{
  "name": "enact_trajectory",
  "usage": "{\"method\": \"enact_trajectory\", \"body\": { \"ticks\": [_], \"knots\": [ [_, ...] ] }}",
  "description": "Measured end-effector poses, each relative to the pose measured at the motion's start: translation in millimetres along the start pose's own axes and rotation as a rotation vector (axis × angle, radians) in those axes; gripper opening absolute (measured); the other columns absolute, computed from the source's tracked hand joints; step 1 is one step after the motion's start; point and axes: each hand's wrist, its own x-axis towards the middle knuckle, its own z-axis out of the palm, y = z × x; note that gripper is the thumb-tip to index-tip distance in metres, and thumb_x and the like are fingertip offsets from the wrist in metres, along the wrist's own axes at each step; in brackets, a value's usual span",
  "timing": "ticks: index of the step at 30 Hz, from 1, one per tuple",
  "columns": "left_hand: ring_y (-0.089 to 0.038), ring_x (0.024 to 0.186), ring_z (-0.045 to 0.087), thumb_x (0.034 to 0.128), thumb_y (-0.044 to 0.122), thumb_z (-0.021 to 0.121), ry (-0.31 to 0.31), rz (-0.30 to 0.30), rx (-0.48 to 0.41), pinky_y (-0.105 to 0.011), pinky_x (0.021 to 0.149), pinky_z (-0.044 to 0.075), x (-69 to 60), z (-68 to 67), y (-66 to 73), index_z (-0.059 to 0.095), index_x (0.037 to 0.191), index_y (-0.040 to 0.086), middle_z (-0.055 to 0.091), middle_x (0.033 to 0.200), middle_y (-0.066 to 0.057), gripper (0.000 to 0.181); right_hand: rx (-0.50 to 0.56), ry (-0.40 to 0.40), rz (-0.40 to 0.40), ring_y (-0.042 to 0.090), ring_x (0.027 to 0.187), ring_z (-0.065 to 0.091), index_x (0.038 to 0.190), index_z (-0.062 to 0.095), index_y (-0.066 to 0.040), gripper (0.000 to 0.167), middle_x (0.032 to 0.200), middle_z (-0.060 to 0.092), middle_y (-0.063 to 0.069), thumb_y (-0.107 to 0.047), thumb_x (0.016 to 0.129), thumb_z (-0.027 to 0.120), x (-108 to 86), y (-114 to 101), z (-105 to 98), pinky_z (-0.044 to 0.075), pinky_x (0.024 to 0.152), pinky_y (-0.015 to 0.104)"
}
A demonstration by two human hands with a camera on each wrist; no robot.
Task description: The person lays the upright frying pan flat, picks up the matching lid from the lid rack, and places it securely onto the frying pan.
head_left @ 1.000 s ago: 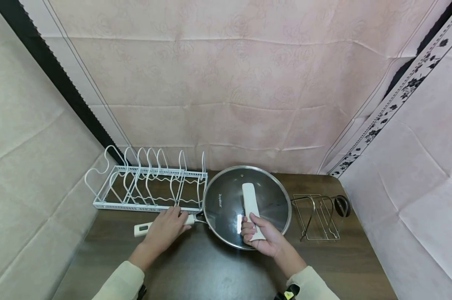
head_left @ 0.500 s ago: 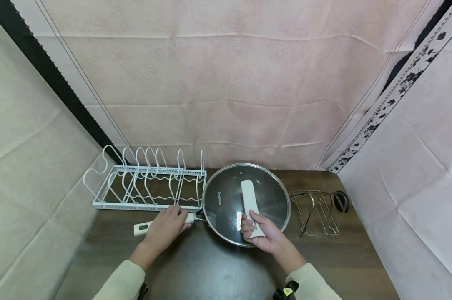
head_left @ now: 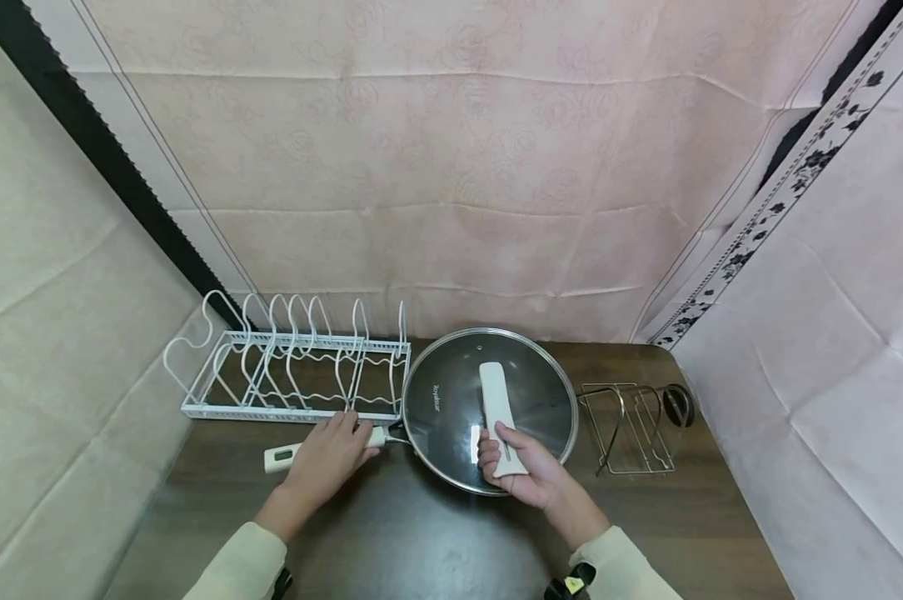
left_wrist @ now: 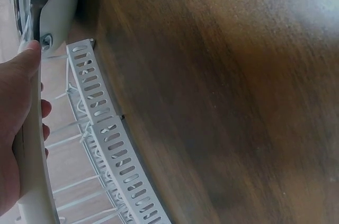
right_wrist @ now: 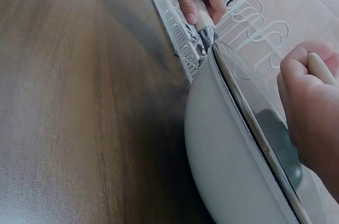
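A pan (right_wrist: 222, 139) with a pale outside stands on the brown table, covered by a glass lid (head_left: 451, 375) with a steel rim. My left hand (head_left: 331, 458) grips the pan's long cream handle (head_left: 281, 458), its thumb lying along the top near the metal joint in the left wrist view. With curled fingers my right hand (head_left: 522, 467) holds the lid's upright white handle (head_left: 498, 396) at its near end. In the head view the lid sits on the pan, and the right wrist view shows its rim close against the pan's edge.
A white wire dish rack (head_left: 294, 412) stands at the back left, just behind the left hand. To the right of the pan is a small metal wire rack (head_left: 635, 429) with a black round part (head_left: 678, 406). Cloth walls (head_left: 451, 167) enclose the table (head_left: 421, 550) at the back and sides.
The view has shifted slightly. Both hands keep their grips, and the pan and lid show no clear movement.
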Motion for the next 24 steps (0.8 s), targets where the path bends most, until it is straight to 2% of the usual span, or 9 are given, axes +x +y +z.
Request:
{"method": "enact_trajectory", "body": {
  "ticks": [9,14,18,21,24],
  "knots": [
    [-0.03,0.079,0.057,0.0921,0.043,0.077,-0.018,-0.013,-0.008,-0.045,0.066,0.05,-0.6,-0.1,-0.6,0.058,0.098,0.008,0.053,0.084,-0.009,0.04,-0.065,0.109,-0.03,0.009,0.092,0.061,0.113,0.058,-0.005,0.042,0.101,0.063,0.001,-0.031,0.115,0.025,-3.2,-1.8,6.0,0.054,0.089,0.024],
    [-0.031,0.082,0.06,0.0898,0.045,0.079,-0.022,-0.02,-0.015,-0.047,0.069,0.052,-1.3,0.2,-0.4,0.06,0.099,0.008,0.057,0.086,-0.01,0.043,-0.077,0.15,-0.044,0.017,0.105,0.067,0.123,0.057,0.0,0.049,0.113,0.068,0.009,-0.037,0.114,0.027,-4.7,-1.9,7.3,0.055,0.098,0.032],
    [-0.032,0.086,0.063,0.0894,0.047,0.078,-0.01,-0.009,-0.006,-0.049,0.074,0.055,-1.9,-0.1,0.1,0.061,0.102,0.006,0.061,0.088,-0.011,0.046,-0.064,0.11,-0.035,0.024,0.121,0.065,0.14,0.043,0.006,0.065,0.13,0.066,0.016,-0.049,0.112,0.021,-6.9,-2.4,5.3,0.051,0.107,0.039],
    [-0.034,0.088,0.066,0.0889,0.047,0.078,0.007,0.004,-0.006,-0.051,0.077,0.056,-2.2,-1.1,0.0,0.063,0.107,0.004,0.065,0.091,-0.013,0.049,-0.039,0.065,-0.022,0.029,0.132,0.06,0.153,0.025,0.009,0.077,0.141,0.06,0.022,-0.055,0.111,0.019,-7.8,-2.8,2.5,0.046,0.114,0.044],
    [-0.035,0.094,0.069,0.0886,0.049,0.078,0.008,0.011,-0.002,-0.052,0.082,0.057,-2.6,-2.9,-0.1,0.065,0.116,0.002,0.071,0.099,-0.015,0.056,-0.014,0.016,-0.009,0.033,0.142,0.052,0.159,0.005,0.01,0.087,0.15,0.052,0.025,-0.059,0.109,0.021,-8.0,-3.1,-0.5,0.04,0.119,0.048]
  ]
}}
